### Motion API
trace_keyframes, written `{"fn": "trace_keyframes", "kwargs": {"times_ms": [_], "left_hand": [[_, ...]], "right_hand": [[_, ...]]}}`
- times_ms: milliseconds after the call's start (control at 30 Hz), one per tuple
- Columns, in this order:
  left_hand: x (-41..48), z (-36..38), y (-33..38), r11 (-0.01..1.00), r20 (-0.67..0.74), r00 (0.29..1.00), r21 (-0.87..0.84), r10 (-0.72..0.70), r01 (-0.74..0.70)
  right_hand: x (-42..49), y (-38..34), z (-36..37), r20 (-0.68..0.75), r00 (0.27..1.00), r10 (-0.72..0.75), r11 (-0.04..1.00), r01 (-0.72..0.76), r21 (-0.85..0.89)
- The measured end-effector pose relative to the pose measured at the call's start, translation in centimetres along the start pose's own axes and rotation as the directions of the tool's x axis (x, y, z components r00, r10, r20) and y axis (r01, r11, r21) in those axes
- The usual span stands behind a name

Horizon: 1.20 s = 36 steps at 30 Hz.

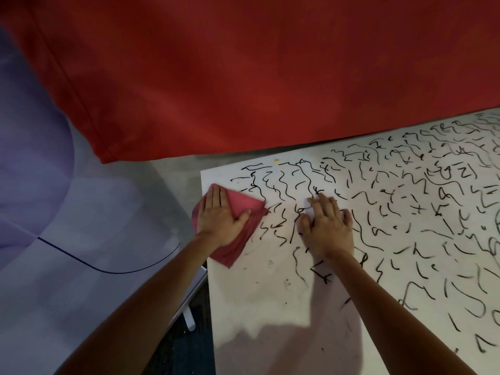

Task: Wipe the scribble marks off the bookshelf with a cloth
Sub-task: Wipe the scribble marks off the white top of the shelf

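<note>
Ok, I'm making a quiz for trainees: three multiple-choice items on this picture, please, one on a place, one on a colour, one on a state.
1. Where is the cloth? A under the left hand; B under the right hand; C on the red fabric.
2. The scribble marks are: A blue; B black; C green.
3. The right hand: A grips a marker; B lies flat on the bookshelf; C is raised.
Answers: A, the left hand presses it; B, the lines are black; B, its fingers rest on the white surface.
</note>
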<state>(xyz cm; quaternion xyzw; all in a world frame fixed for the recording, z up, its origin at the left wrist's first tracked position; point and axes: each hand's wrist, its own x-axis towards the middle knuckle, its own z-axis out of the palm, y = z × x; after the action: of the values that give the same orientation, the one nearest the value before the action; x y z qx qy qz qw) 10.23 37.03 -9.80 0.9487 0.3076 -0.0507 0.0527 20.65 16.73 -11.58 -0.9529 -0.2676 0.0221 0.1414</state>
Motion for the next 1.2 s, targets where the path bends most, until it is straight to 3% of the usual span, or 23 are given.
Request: {"fn": "trace_keyframes", "kwargs": {"times_ms": [300,667,800,900,1000,1067,1133,1200], "left_hand": [[-8.1,2.1,0.9,0.992,-0.045,0.993,-0.056,0.111,-0.114],[5.6,-0.3,1.1,0.995,0.004,0.996,0.053,0.086,-0.086],[4.0,-0.1,2.0,0.994,0.001,0.995,0.041,0.103,-0.103],[-1.0,0.7,2.9,0.979,-0.003,0.979,-0.003,0.202,-0.202],[-4.9,1.1,2.9,0.949,0.029,0.957,-0.136,0.29,-0.284],[-4.9,-0.1,2.0,0.874,-0.006,0.963,-0.418,0.27,-0.248],[-3.5,-1.4,0.3,0.708,-0.158,0.978,-0.675,0.138,-0.209],[-0.3,-2.0,-2.1,0.703,-0.268,0.963,-0.692,-0.033,-0.168]], "right_hand": [[0.1,0.0,-0.1,0.022,1.0,0.005,1.0,-0.005,-0.001],[-0.1,-0.1,-0.2,0.004,1.0,0.017,1.0,-0.018,0.025],[-0.1,-0.1,-0.4,0.004,1.0,0.008,1.0,-0.008,0.025],[-0.2,0.0,-0.4,0.01,1.0,-0.006,0.998,0.005,0.058],[0.0,-0.4,-0.8,-0.017,0.999,0.05,0.989,-0.047,0.139],[0.4,-2.9,-1.6,-0.109,0.99,0.085,0.971,-0.058,0.232],[0.4,-7.3,-1.8,-0.308,0.951,-0.014,0.961,0.097,0.257],[-0.5,-12.0,-0.4,-0.219,0.964,-0.15,0.965,0.191,0.18]]}}
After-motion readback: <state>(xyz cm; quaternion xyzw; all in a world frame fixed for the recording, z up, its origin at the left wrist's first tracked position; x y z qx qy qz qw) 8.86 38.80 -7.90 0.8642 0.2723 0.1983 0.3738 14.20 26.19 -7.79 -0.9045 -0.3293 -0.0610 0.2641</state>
